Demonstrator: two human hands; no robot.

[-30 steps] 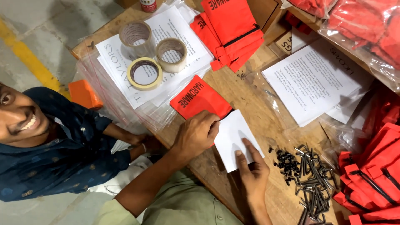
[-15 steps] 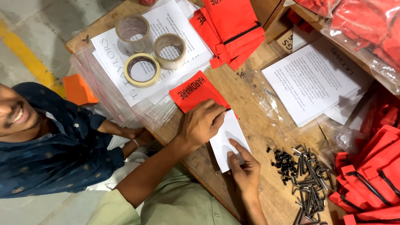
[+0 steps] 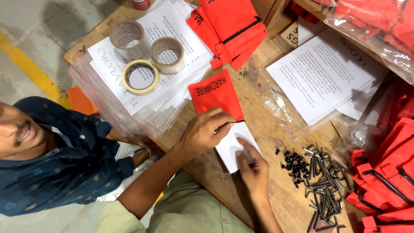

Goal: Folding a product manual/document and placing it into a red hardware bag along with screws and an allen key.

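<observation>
Pressing a folded white paper (image 3: 236,146) flat on the wooden table (image 3: 276,112), the left hand (image 3: 206,131) pinches its top edge beside the red fabric pouch (image 3: 215,94); the right hand (image 3: 253,169) lies open on it. Light, floppy, easily creased paper; best held by the edges.

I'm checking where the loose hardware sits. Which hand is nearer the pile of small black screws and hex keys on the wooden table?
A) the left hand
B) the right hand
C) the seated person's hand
B: the right hand, pressing the folded white paper, lies just beside the pile of small black screws and hex keys; the left hand is farther off.
</observation>
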